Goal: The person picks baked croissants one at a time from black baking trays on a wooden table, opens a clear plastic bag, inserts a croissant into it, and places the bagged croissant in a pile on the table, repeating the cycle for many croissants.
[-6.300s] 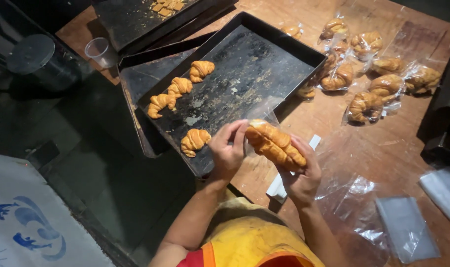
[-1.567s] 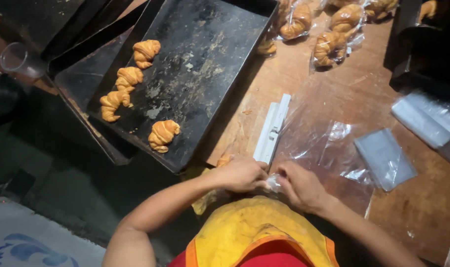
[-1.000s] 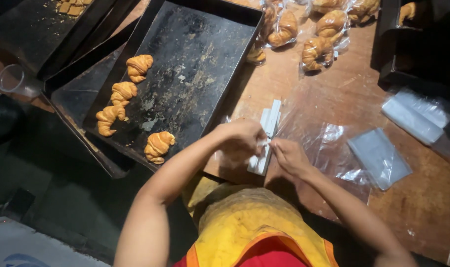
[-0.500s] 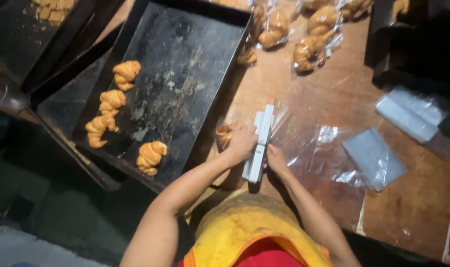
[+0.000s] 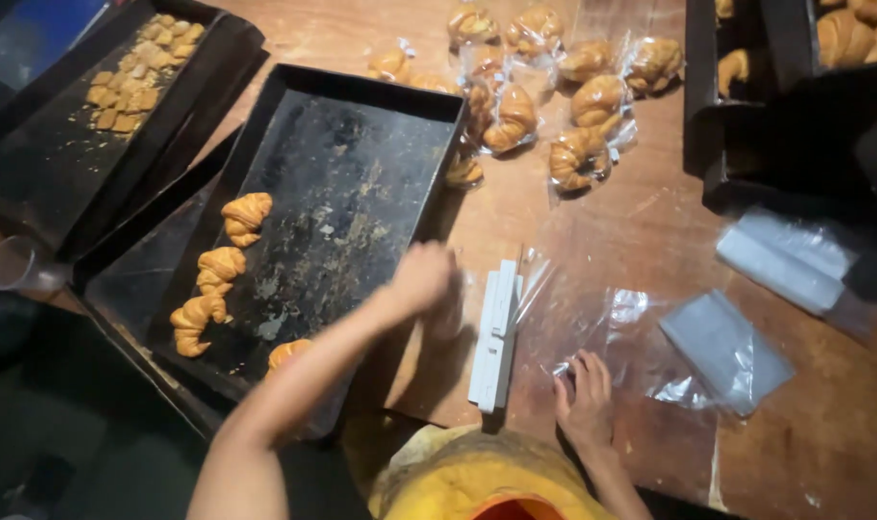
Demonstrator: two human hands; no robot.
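Plastic bag lies under the flat, loose right hand; looks like bagging; blurry left hand, grip unclear, probably needs a croissant next

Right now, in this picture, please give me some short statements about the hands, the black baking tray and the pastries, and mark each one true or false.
1. The large black metal baking tray holds golden croissants along its left side. True.
2. The right hand holds a croissant. False: it rests flat on the clear plastic sheet, holding nothing.
3. The left hand is beside the white rectangular bar. True; motion blur hides its grip.
4. The bagged croissants lie inside the tray. False: they lie on the brown wooden table beyond it.
5. A clear plastic cup lies left of the trays. True.
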